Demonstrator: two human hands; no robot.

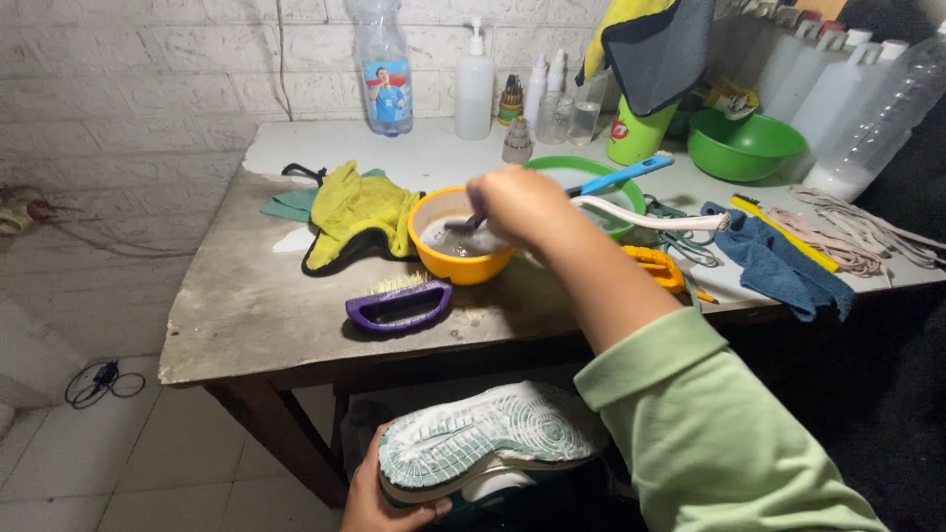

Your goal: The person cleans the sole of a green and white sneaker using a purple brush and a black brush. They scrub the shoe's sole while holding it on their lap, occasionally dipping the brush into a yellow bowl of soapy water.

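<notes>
My right hand (520, 205) reaches over the table and grips a brush with a blue handle (623, 175). The brush's dark head dips into the liquid in a yellow bowl (463, 264). Below the table edge my left hand (372, 493) holds a sneaker (493, 438) turned sole up, its pale green tread covered in white foam. My right arm wears a light green sleeve (709, 433).
A purple scrub brush (399, 303) lies in front of the yellow bowl. A yellow cloth (357, 209), a green bowl (591, 175), an orange brush (655, 264), a blue towel (778, 264), laces (867, 236) and several bottles (473, 89) crowd the table. Tiled floor lies at left.
</notes>
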